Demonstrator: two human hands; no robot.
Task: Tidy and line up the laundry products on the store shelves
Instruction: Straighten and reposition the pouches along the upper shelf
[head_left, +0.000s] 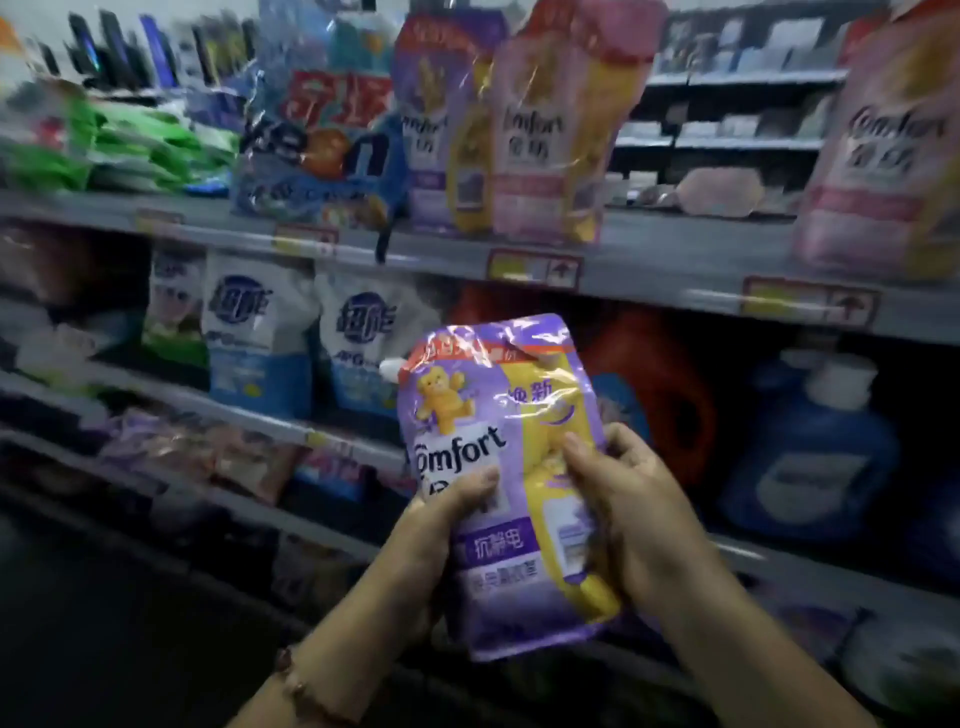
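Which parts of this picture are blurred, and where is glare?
Head view: the shelves and their goods are motion-blurred, the lower rows dark; the pouch in both hands is sharper, with glare streaks on its top film.

a dim store aisle. grey metal shelves (649, 260) run in tiers from left to right, their front edges carrying yellow and red price tags (535, 269). a second shelving unit (737, 109) stands beyond. the floor (104, 649) below is dark.
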